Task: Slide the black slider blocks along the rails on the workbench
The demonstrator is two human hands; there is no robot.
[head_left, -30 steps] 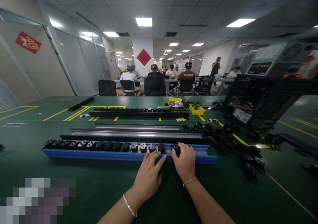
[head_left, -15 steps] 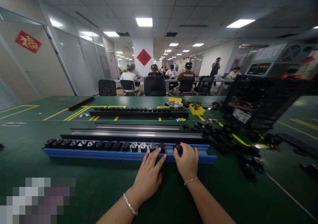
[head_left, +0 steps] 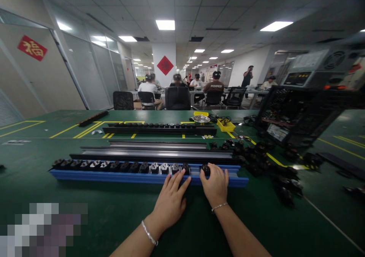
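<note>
A long blue channel rail (head_left: pixel 114 177) lies across the green table in front of me. Set in it is a row of small black socket-like modules (head_left: pixel 124 167), a few with pale tops. My left hand (head_left: pixel 172 200) rests with fingers spread on the rail's near edge, fingertips beside the last modules of the row. Between the thumb and fingers of my right hand (head_left: pixel 216 186) is a round black module (head_left: pixel 205 169), in or just over the rail's right part. A short bare stretch of rail separates it from the row.
Behind the blue rail lie black channel rails (head_left: pixel 156 153) and a filled black rail (head_left: pixel 159 129). Loose black modules (head_left: pixel 256 154) are heaped at right. Farther back stand a yellow tray (head_left: pixel 226 126), a metal dish (head_left: pixel 201 118) and an open computer case (head_left: pixel 291 116). People sit beyond.
Almost nothing differs. Both hands stay in place, and the black module in my right hand has barely shifted.
</note>
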